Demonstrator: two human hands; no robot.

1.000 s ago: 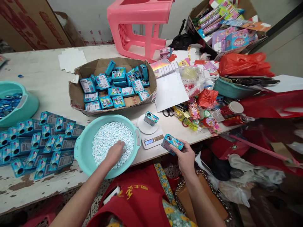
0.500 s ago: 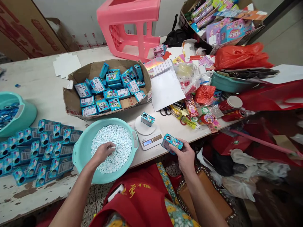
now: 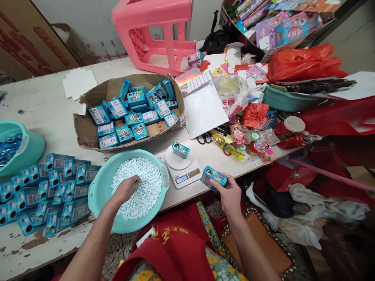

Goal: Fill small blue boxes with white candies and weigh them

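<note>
Over the turquoise bowl (image 3: 98,199) of small white candies (image 3: 149,191), my left hand (image 3: 126,190) is closed, fingertips pressed together just above the pile. Whatever lies between those fingertips is too small to make out. My right hand (image 3: 231,195) grips a small blue candy box (image 3: 213,178) near the table's front edge, with a round opening showing at its left end. Between the hands is a white digital scale (image 3: 189,178). Another blue candy box (image 3: 181,150) lies on its round plate; the display is lit but unreadable to me.
A cardboard tray (image 3: 88,138) of blue boxes sits behind the bowl. To the left are rows of boxes (image 3: 70,191) and a second turquoise basin (image 3: 33,150). Scissors (image 3: 204,138), a paper cup (image 3: 290,127) and wrappers crowd the right. A pink stool (image 3: 168,50) stands behind.
The view has shifted slightly. My left hand stays over the candies, its fingertips drawn in a little. My right hand keeps the box in nearly the same place.
</note>
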